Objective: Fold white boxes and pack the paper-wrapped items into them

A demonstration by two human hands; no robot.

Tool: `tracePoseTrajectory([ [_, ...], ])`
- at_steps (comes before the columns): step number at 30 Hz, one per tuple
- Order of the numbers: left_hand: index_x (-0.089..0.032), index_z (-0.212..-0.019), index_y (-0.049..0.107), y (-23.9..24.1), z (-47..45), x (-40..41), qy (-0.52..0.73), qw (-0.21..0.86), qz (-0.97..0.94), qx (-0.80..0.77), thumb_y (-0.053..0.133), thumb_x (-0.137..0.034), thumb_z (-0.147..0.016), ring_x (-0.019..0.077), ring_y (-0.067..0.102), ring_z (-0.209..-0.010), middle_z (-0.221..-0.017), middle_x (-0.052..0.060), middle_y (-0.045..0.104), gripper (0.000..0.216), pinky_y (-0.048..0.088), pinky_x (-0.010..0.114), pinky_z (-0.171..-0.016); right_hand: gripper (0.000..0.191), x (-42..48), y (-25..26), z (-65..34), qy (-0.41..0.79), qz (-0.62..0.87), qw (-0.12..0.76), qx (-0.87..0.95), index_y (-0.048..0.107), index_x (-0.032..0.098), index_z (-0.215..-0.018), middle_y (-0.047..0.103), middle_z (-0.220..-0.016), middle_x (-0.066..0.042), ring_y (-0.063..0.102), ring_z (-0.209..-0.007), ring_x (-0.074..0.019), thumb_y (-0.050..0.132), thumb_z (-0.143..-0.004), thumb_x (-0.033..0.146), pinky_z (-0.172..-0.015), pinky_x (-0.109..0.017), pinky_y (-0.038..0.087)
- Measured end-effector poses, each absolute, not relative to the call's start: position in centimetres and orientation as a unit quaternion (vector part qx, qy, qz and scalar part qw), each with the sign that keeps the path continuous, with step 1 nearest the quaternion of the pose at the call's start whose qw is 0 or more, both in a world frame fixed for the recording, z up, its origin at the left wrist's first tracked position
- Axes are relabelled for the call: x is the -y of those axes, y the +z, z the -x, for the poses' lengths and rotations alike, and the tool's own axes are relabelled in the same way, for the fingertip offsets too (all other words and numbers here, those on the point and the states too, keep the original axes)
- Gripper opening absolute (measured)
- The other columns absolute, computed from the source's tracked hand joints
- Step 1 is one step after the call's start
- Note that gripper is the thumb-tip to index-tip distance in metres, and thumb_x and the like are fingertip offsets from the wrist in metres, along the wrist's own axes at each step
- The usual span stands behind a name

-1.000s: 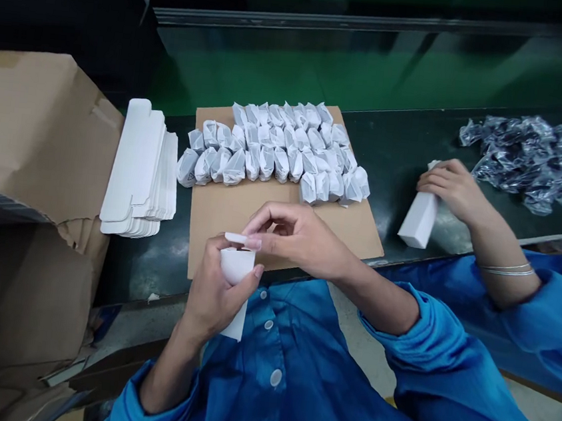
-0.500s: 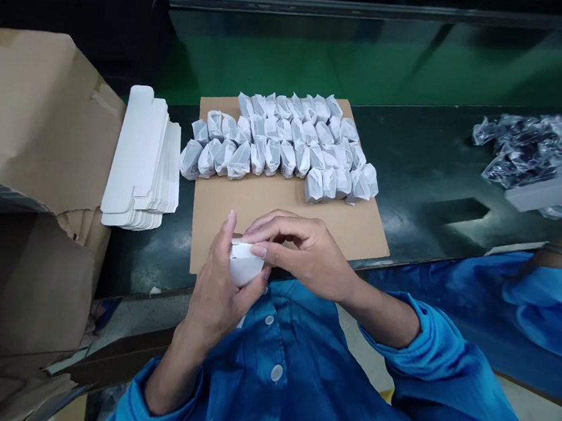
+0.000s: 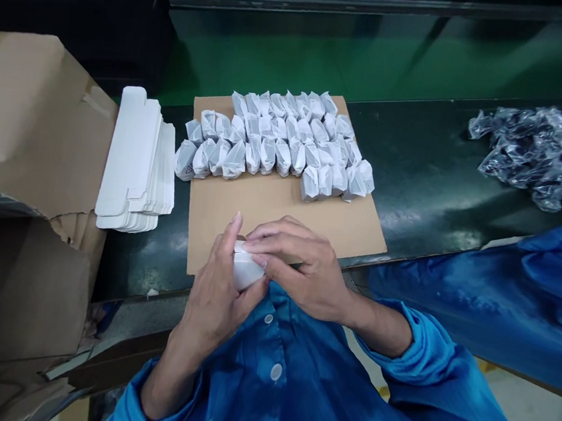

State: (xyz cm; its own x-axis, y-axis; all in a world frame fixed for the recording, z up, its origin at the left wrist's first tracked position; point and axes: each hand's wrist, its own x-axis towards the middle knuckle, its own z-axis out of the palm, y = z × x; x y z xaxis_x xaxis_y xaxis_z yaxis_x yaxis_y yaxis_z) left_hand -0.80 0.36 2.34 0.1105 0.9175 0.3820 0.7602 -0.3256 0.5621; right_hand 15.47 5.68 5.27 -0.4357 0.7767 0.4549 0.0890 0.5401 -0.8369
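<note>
A small white box (image 3: 246,271) is held upright in front of my chest, over the near edge of the cardboard sheet (image 3: 245,210). My left hand (image 3: 220,288) wraps round its sides, thumb and fingers closed on it. From the right, my right hand (image 3: 300,259) presses its thumb and fingertips on the box's top end. Fingers cover part of the top, and the inside of the box is hidden. Beyond the hands, several small items in thin white wrapping (image 3: 269,129) stand in rows on the cardboard sheet.
A stack of flat white box blanks (image 3: 133,161) lies left of the cardboard. Farther left is a large brown carton (image 3: 24,116). At the right, clear plastic-wrapped parts (image 3: 538,154) lie piled on the dark bench (image 3: 416,164), near a co-worker's blue sleeve (image 3: 549,279).
My right fingers have shifted slightly over the box top, whose upper edge now looks flatter. The grey piece beside the co-worker is out of view. The whole view has shifted slightly.
</note>
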Motion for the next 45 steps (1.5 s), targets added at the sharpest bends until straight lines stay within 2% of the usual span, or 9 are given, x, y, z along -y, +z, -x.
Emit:
tracePoseTrajectory([
  [6, -0.026, -0.153, 0.025, 1.6, 1.4, 0.0, 0.371, 0.147, -0.702, -0.59, 0.063, -0.04, -0.089, 0.0245, 0.059, -0.122, -0.143, 0.013, 0.05, 0.076, 0.055, 0.034, -0.09, 0.022, -5.1, 3.4, -15.2, 0.248, 0.271, 0.448, 0.815, 0.069, 0.011, -0.111, 0.071, -0.115, -0.013, 0.061, -0.104, -0.0192, 0.056, -0.094, 0.019, -0.09, -0.037, 0.053],
  [10, -0.026, -0.152, 0.029, 1.7, 1.7, -0.7, 0.377, 0.156, -0.714, -0.569, 0.065, -0.042, -0.087, 0.0253, 0.058, -0.122, -0.14, 0.012, 0.051, 0.075, 0.053, 0.036, -0.095, 0.033, -5.9, 3.3, -15.3, 0.276, 0.242, 0.398, 0.84, 0.066, 0.009, -0.121, 0.067, -0.122, -0.014, 0.059, -0.108, -0.0203, 0.056, -0.096, 0.028, -0.095, -0.038, 0.052],
  [22, -0.03, -0.158, 0.007, 2.2, 1.4, -1.0, 0.345, 0.225, -0.727, -0.55, 0.064, -0.044, -0.088, 0.0284, 0.053, -0.131, -0.155, 0.016, 0.038, 0.092, 0.054, 0.038, -0.095, 0.03, -6.3, 3.8, -16.1, 0.136, 0.237, 0.341, 0.899, 0.065, 0.013, -0.121, 0.068, -0.119, -0.014, 0.063, -0.098, -0.021, 0.047, -0.096, 0.019, -0.083, -0.038, 0.053],
  [27, -0.029, -0.156, 0.015, 2.1, 1.4, -1.1, 0.396, 0.181, -0.706, -0.558, 0.069, -0.047, -0.084, 0.0296, 0.058, -0.123, -0.142, 0.016, 0.049, 0.092, 0.055, 0.041, -0.093, 0.044, -6.8, 4.3, -17.8, 0.425, 0.217, 0.317, 0.819, 0.052, 0.021, -0.141, 0.055, -0.142, -0.012, 0.054, -0.129, -0.0203, 0.055, -0.098, 0.033, -0.104, -0.037, 0.048],
  [32, -0.031, -0.15, 0.027, 2.1, 0.8, -0.7, 0.52, 0.152, -0.644, -0.54, 0.08, -0.043, -0.075, 0.0236, 0.067, -0.091, -0.109, 0.006, 0.059, 0.092, 0.057, 0.044, -0.083, 0.079, -5.2, 3.4, -18.3, 0.516, 0.287, 0.305, 0.747, 0.04, 0.027, -0.15, 0.057, -0.142, -0.011, 0.061, -0.121, -0.0209, 0.078, -0.081, 0.039, -0.101, -0.037, 0.051],
  [36, -0.033, -0.146, 0.031, 2.4, 0.3, -0.5, 0.566, 0.151, -0.599, -0.545, 0.076, -0.046, -0.078, 0.0221, 0.067, -0.087, -0.113, 0.006, 0.057, 0.083, 0.058, 0.045, -0.081, 0.066, -3.8, 2.2, -17.6, 0.545, 0.274, 0.303, 0.732, 0.048, 0.025, -0.143, 0.061, -0.139, -0.008, 0.063, -0.119, -0.0183, 0.074, -0.083, 0.024, -0.1, -0.034, 0.051],
  [39, -0.03, -0.151, 0.024, 3.0, 1.4, -0.6, 0.564, 0.117, -0.595, -0.56, 0.068, -0.054, -0.082, 0.0269, 0.065, -0.106, -0.13, 0.012, 0.051, 0.085, 0.057, 0.047, -0.089, 0.049, -4.6, 2.5, -17.5, 0.567, 0.29, 0.287, 0.715, 0.056, 0.019, -0.137, 0.072, -0.117, -0.006, 0.069, -0.097, -0.0139, 0.064, -0.089, 0.019, -0.084, -0.026, 0.055],
  [42, -0.03, -0.155, 0.018, 3.0, 3.6, -1.0, 0.432, -0.033, -0.732, -0.526, 0.076, -0.054, -0.075, 0.0335, 0.05, -0.133, -0.143, 0.014, 0.048, 0.101, 0.043, 0.055, -0.109, 0.04, -7.1, 3.5, -17.3, 0.525, 0.313, 0.181, 0.77, 0.061, 0.016, -0.132, 0.074, -0.097, -0.003, 0.066, -0.077, -0.0121, 0.057, -0.092, 0.021, -0.067, -0.022, 0.049],
  [45, -0.027, -0.151, 0.034, 1.5, 5.4, -1.9, 0.221, -0.077, -0.873, -0.429, 0.07, -0.048, -0.083, 0.0321, 0.057, -0.127, -0.137, 0.013, 0.06, 0.08, 0.04, 0.052, -0.111, 0.026, -10.2, 4.5, -16.9, 0.436, 0.26, 0.08, 0.858, 0.069, 0.016, -0.116, 0.073, -0.091, -0.003, 0.063, -0.075, -0.0131, 0.055, -0.096, 0.025, -0.067, -0.023, 0.044],
])
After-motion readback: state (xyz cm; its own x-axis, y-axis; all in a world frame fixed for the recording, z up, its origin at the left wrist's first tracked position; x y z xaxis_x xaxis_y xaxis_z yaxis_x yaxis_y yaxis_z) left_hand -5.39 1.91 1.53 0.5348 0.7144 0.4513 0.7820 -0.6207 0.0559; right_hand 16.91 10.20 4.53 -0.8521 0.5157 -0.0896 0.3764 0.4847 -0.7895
